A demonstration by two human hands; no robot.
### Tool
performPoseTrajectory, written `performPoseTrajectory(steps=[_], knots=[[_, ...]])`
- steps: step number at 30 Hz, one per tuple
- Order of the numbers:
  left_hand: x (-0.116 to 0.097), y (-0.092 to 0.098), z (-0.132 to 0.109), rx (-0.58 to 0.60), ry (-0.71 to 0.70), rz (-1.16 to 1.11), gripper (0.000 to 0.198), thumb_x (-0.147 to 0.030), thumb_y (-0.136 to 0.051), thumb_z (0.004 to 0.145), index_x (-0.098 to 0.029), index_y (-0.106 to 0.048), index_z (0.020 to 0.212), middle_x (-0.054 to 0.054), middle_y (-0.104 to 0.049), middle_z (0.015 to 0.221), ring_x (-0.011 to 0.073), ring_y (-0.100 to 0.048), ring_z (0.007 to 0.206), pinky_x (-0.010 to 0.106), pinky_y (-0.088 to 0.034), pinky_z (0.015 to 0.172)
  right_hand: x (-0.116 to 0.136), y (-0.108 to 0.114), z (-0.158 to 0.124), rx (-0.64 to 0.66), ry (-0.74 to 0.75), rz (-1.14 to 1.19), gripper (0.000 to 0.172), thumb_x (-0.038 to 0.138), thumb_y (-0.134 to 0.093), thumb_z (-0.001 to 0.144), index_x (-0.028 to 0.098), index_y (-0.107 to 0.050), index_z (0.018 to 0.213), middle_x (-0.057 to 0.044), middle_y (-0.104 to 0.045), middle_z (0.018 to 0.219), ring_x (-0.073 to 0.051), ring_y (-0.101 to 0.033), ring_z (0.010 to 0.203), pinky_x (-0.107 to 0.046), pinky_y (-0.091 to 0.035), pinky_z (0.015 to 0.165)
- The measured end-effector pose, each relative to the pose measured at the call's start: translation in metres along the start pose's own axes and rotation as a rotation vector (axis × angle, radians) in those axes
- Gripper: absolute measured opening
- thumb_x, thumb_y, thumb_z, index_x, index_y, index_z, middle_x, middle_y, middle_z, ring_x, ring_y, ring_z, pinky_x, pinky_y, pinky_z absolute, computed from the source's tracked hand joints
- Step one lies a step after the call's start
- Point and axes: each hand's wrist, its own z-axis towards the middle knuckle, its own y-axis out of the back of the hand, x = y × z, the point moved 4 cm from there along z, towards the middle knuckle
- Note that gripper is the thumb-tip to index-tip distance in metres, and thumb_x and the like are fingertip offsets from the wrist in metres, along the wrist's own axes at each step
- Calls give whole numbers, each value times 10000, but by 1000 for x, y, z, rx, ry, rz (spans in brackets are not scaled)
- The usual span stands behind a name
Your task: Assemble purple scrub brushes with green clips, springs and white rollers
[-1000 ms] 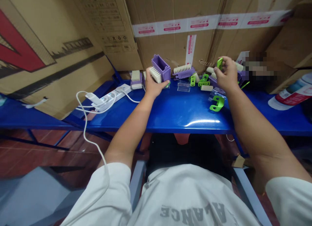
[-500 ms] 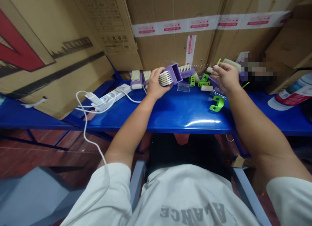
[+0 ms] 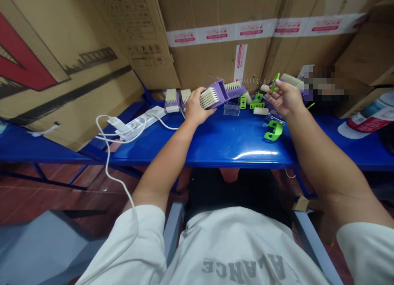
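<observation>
Head view, left hand (image 3: 193, 108) still gripping purple brush (image 3: 215, 96), right hand (image 3: 285, 99) pinching green clip (image 3: 273, 83), both barely moved.

Even, fairly dim indoor light falls from above. A white glare streak lies on the blue counter (image 3: 215, 145) near its front edge. Wide-angle distortion bends the edges; a pixelated patch sits upper right.

The near strip of the blue table (image 3: 215, 149) lies open, but between the left hand (image 3: 193, 108) and right hand (image 3: 285, 98) a clear case (image 3: 232, 108) and green clips (image 3: 254, 102) crowd the back, cardboard boxes (image 3: 215, 51) wall it off, and a power strip (image 3: 144, 117) blocks the left.
</observation>
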Motion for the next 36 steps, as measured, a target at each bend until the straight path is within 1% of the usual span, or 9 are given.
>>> performPoseTrajectory(steps=[7,13,16,19,21,23,28,31,36], knots=[[5,-4,0,18,-12,55,902,-176,-1076,695,-300,-656,1484,110,-761,1558,421,-719,1495,619,-584,1348,1,-2,-1,49,22,-13,551,716,-984,768,325,-614,887,-64,-809,1003,-379,-802,1310,-608,-716,1092],[7,-5,0,38,-42,77,884,-221,-1073,702,-315,-676,1487,95,-764,1568,426,-726,1474,630,-613,1311,-2,2,2,67,10,-27,503,696,-947,795,327,-613,866,-72,-813,1010,-389,-784,1348,-637,-682,1158],[7,-6,1,59,-37,102,886,-222,-1070,710,-309,-681,1501,99,-752,1589,427,-706,1511,612,-583,1344,-5,4,4,51,-16,6,439,609,-950,796,322,-625,865,-44,-784,955,-346,-791,1270,-596,-659,1181],[7,-7,1,75,-32,122,898,-203,-1070,704,-295,-687,1511,111,-737,1614,439,-686,1547,609,-556,1369,-8,5,4,-2,-80,107,300,463,-935,770,316,-701,888,-6,-759,924,-266,-789,1110,-494,-653,1164],[7,-7,1,72,-37,124,897,-191,-1066,698,-296,-690,1506,111,-741,1616,439,-697,1532,619,-569,1352,-8,4,3,-21,-107,152,236,395,-914,766,316,-732,892,4,-769,930,-234,-769,1025,-459,-658,1137],[6,-6,1,68,-39,121,882,-181,-1060,696,-298,-695,1490,110,-752,1607,434,-717,1504,628,-587,1331,-6,3,2,-24,-109,152,204,375,-897,778,322,-734,889,9,-778,930,-233,-755,996,-469,-656,1148],[4,-6,1,68,-28,107,880,-167,-1057,676,-298,-701,1470,106,-761,1591,444,-718,1507,640,-584,1335,-6,3,0,-11,-107,141,266,405,-919,766,321,-730,935,6,-780,949,-243,-761,1026,-486,-620,1207],[4,-5,1,64,-35,105,876,-180,-1060,674,-315,-704,1463,92,-775,1568,439,-725,1495,637,-597,1323,-9,4,3,-15,-102,138,314,425,-939,716,322,-729,926,0,-781,966,-247,-755,1030,-478,-637,1169],[7,-7,1,62,-45,101,882,-197,-1071,671,-309,-706,1467,102,-772,1568,442,-725,1488,631,-595,1320,-15,7,9,6,-107,88,324,452,-950,759,324,-692,909,8,-785,965,-253,-774,1016,-509,-666,1123]])
